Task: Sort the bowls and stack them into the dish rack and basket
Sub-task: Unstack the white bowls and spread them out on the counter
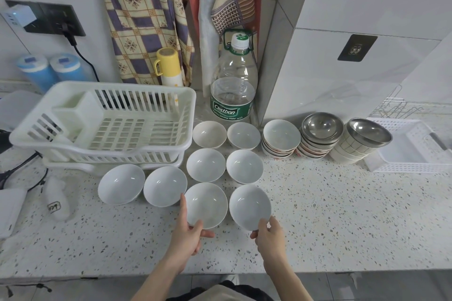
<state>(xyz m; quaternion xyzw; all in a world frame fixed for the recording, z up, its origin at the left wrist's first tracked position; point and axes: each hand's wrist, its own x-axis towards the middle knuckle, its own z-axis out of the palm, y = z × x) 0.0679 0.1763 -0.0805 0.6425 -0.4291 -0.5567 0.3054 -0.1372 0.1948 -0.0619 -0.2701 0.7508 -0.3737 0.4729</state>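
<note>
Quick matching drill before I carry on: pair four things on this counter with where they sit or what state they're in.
Things:
1. dish rack
2. water bottle
3. steel bowl
4. left hand

Places or states:
A. tilted on top of the checked bowl stack
B. gripping the near rim of a white bowl
C. empty, at the left of the counter
D. upright in the corner by the curtain

Pairs: 1-C, 2-D, 3-A, 4-B

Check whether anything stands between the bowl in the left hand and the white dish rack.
Yes. The left hand holds the near white bowl. Between it and the dish rack, up and to the left, sit two loose white bowls on the counter. Lift over them; the rack itself looks empty.
</note>
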